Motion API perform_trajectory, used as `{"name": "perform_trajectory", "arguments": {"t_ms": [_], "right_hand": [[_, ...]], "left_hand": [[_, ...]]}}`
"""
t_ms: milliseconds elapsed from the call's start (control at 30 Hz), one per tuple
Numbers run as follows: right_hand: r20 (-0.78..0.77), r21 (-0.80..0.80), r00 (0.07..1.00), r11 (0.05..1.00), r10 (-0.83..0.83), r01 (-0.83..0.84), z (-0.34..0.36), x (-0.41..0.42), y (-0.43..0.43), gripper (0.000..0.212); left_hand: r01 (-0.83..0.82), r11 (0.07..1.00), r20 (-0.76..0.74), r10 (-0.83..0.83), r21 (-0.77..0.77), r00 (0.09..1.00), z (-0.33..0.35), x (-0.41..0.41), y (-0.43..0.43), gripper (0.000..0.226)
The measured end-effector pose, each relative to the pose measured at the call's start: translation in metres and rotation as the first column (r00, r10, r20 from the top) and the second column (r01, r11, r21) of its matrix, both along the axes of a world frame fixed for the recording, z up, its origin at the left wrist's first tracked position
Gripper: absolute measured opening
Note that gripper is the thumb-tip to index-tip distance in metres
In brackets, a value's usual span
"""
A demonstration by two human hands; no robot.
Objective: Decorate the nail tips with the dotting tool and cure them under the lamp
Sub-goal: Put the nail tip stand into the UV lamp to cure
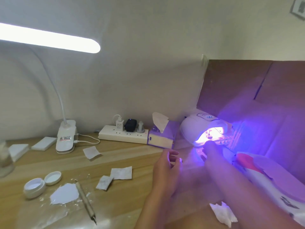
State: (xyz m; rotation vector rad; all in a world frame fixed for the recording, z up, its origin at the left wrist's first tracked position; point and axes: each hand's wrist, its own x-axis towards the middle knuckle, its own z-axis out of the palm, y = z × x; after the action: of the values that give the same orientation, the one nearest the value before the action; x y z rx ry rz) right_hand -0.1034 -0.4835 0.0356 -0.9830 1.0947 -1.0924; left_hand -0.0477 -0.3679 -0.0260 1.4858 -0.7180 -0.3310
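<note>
Several small pieces, read as the nail tips (222, 142), stand in a row at the mouth of the lit curing lamp (204, 128), at 3 o'clock in the view. Glare washes out their detail, and whether they sit on a strip or a stand cannot be told. Handling, by judgement: very light, thin, stiff and slick where coated. Uncured gel would smear, so hold them by the carrier or side edges, never the decorated face. Right hand (212, 151): at the lamp's mouth, on the 6 o'clock side of the tips; blurred, so its grip cannot be told. Left hand (166, 164): at 9 o'clock of the right, fingers loosely curled, holding nothing. Dotting tool (85, 202): lying free on the wooden table (123, 156) at 7 o'clock, point toward 5 o'clock, beside a white patch (64, 193). It looks slim, rigid, light and apt to roll; grasp it mid-shaft like a pen. Open jar (34, 187) and lid (52, 178): at 8 o'clock.
</note>
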Motion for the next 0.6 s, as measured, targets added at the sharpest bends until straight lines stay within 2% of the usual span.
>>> {"name": "perform_trajectory", "arguments": {"t_ms": [67,133,167,233,300,367,500,600], "right_hand": [[0.084,0.059,0.996,0.998,-0.035,0.03,-0.013,0.003,0.025,0.022],[0.09,0.088,0.996,0.996,-0.018,0.01,-0.025,0.005,0.057,0.008],[0.136,0.094,0.991,0.996,-0.021,0.008,-0.028,0.006,0.074,0.011],[0.209,-0.013,0.978,1.0,-0.011,0.014,-0.039,0.009,0.097,0.012],[0.132,-0.21,0.99,0.978,0.045,-0.016,-0.041,0.011,0.118,0.009],[0.048,-0.317,0.992,0.943,0.119,-0.098,-0.046,0.012,0.128,0.011],[0.031,-0.232,0.979,0.954,0.202,-0.19,-0.047,0.017,0.131,0.018],[-0.044,-0.258,0.977,0.943,0.207,-0.211,-0.049,0.018,0.126,0.019]], "left_hand": [[-0.012,0.999,-0.023,0.011,-0.03,1.0,0.003,0.001,0.004,0.017],[-0.044,0.998,-0.023,0.043,-0.047,0.999,0.005,-0.001,0.007,0.015],[-0.081,0.995,-0.001,0.081,-0.049,0.997,0.007,-0.003,0.011,0.014],[-0.153,0.987,0.01,0.154,-0.052,0.988,0.009,-0.004,0.018,0.011],[-0.236,0.97,0.004,0.237,-0.049,0.972,0.012,-0.005,0.027,0.009],[-0.346,0.938,0.024,0.346,-0.027,0.938,0.014,-0.008,0.039,0.009],[-0.475,0.88,-0.02,0.475,-0.011,0.88,0.02,-0.016,0.054,0.012],[-0.48,0.877,-0.059,0.479,0.001,0.876,0.02,-0.025,0.066,0.015]]}}
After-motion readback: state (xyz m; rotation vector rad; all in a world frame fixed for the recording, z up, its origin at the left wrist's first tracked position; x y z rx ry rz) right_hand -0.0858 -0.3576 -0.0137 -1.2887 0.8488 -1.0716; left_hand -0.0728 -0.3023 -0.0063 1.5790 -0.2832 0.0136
